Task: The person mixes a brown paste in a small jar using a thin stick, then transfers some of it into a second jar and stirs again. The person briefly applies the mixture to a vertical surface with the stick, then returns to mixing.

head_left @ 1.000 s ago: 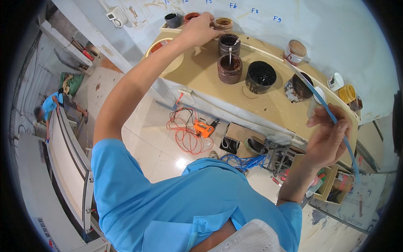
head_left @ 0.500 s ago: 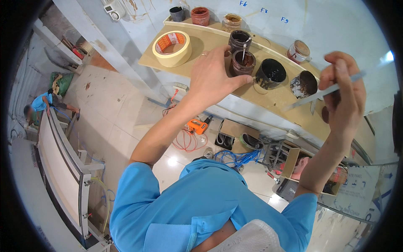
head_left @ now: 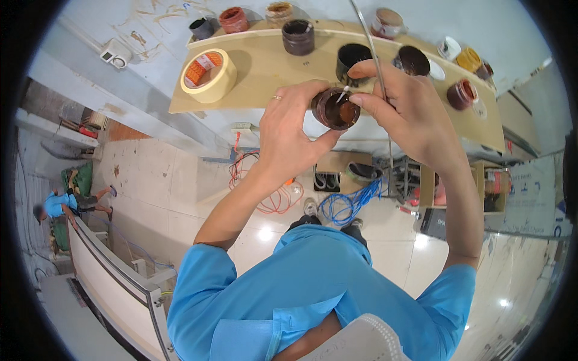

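Note:
My left hand (head_left: 292, 129) is closed around a small jar (head_left: 324, 114) with dark reddish-brown paint inside, held up in front of the shelf with its mouth tilted toward me. A white-tipped cotton swab (head_left: 344, 92) leans out of the jar. My right hand (head_left: 409, 108) grips a long, thin metal strip (head_left: 374, 51), seen nearly edge-on. Its thumb and forefinger are beside the swab; whether they touch it I cannot tell. Just behind stands a black paint pot (head_left: 346, 60).
On the shelf (head_left: 265, 66) are a roll of masking tape (head_left: 226, 84), a dark jar (head_left: 298, 39), a red jar (head_left: 233, 21) and other paint pots. Below lie a coiled blue hose (head_left: 355, 201) and open boxes (head_left: 494, 186). A person in blue (head_left: 57, 204) is at far left by a long panel.
My left hand has lifted the brown jar off the shelf toward me. My right hand has moved left to the jar's mouth, bringing the metal strip from slanting to nearly upright.

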A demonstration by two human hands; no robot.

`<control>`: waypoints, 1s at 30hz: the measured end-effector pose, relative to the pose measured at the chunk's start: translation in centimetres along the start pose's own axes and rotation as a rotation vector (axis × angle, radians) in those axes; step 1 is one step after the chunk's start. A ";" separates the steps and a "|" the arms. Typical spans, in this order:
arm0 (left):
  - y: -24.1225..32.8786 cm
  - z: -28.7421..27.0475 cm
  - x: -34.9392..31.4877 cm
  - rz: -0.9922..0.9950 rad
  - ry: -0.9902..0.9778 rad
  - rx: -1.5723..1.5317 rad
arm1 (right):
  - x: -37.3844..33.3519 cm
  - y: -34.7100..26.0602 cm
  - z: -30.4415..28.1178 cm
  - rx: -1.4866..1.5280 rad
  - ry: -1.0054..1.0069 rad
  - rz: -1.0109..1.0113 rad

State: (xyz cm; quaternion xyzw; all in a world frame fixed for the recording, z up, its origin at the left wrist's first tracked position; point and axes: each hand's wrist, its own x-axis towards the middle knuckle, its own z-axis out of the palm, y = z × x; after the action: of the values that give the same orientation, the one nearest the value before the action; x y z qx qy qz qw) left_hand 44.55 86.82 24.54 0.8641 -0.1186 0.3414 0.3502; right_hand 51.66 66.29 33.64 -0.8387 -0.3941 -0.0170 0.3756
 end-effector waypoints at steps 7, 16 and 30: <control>3.9 2.7 -4.0 -0.019 -0.087 -0.177 | -6.6 1.3 0.5 0.021 0.039 -0.164; 11.8 9.4 -11.0 -0.158 -0.226 -0.360 | -20.9 2.5 -2.7 -0.054 0.038 -0.004; 21.8 20.0 -17.7 -0.070 -0.283 -0.359 | -36.6 5.9 -6.0 -0.216 0.229 0.205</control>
State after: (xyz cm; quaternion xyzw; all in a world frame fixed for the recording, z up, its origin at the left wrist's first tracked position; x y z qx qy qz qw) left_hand 31.94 56.69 13.64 0.8308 -0.1953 0.1780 0.4898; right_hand 32.01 36.27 22.43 -0.9025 -0.2570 -0.1160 0.3255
